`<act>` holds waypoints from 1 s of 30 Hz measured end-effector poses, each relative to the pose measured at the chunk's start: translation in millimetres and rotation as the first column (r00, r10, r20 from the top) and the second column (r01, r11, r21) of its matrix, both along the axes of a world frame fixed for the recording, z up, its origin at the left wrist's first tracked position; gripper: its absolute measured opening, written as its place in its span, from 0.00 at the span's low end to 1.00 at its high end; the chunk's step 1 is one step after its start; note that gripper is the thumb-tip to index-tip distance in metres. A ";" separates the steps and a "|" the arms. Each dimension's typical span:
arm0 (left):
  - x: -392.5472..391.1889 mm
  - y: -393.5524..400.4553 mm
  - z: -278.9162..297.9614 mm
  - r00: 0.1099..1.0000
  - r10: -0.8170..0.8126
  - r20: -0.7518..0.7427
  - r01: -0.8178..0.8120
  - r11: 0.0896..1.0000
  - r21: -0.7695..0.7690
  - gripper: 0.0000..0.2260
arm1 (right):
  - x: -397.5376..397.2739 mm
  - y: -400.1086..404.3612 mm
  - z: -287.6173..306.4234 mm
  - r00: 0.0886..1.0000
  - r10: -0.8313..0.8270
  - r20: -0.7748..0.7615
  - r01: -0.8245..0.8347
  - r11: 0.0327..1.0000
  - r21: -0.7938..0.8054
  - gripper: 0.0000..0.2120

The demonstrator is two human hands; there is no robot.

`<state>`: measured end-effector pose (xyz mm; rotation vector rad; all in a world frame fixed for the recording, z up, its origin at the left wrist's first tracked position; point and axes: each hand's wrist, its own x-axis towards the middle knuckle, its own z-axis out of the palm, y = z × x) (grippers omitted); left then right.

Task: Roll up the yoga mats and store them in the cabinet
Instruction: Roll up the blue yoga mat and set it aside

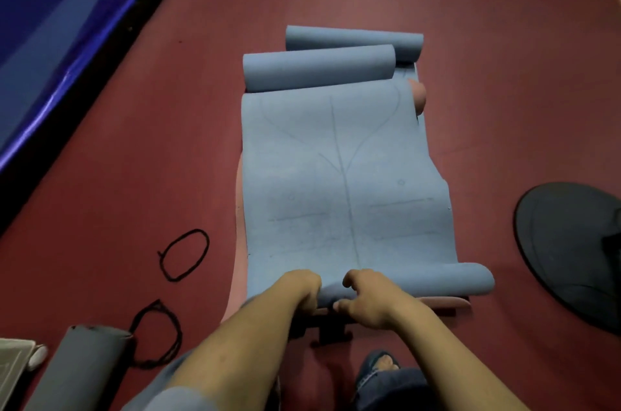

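Nearest, a grey rolled mat (79,367) lies at the lower left beside two black cord loops (184,254) on the dark red floor (100,175). Just ahead, the left hand (299,288) and right hand (364,298) sit side by side, fingers curled over the rolled near end of the blue yoga mat (336,182), gripping it. The mat is matte foam with faint printed guide lines, lying on a pink mat (240,242). Its far end curls into a tube; a second blue roll (354,40) lies touching behind it. A dark round disc (568,249) rests at right.
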<state>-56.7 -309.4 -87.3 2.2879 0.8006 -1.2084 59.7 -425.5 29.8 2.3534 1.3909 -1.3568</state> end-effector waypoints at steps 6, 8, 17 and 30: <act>4.2 -13.8 90.0 0.941 -0.247 0.230 0.186 0.948 0.256 0.15 | 6.8 -30.9 4.6 0.966 -0.080 0.248 0.051 0.991 0.122 0.35; -7.0 -24.5 118.2 0.922 -0.306 0.238 0.220 0.918 0.329 0.13 | 8.5 -39.7 19.4 0.956 -0.115 0.272 0.072 0.984 0.162 0.41; -97.1 -65.7 190.1 0.810 -0.244 0.533 -0.030 0.890 0.455 0.12 | -22.3 -76.9 87.6 0.827 -0.001 0.562 -0.166 0.955 0.246 0.20; -180.7 -110.7 270.1 0.633 -0.372 0.679 -0.225 0.751 0.621 0.20 | -33.3 -178.2 172.1 0.748 -0.047 0.662 -0.404 0.760 0.509 0.13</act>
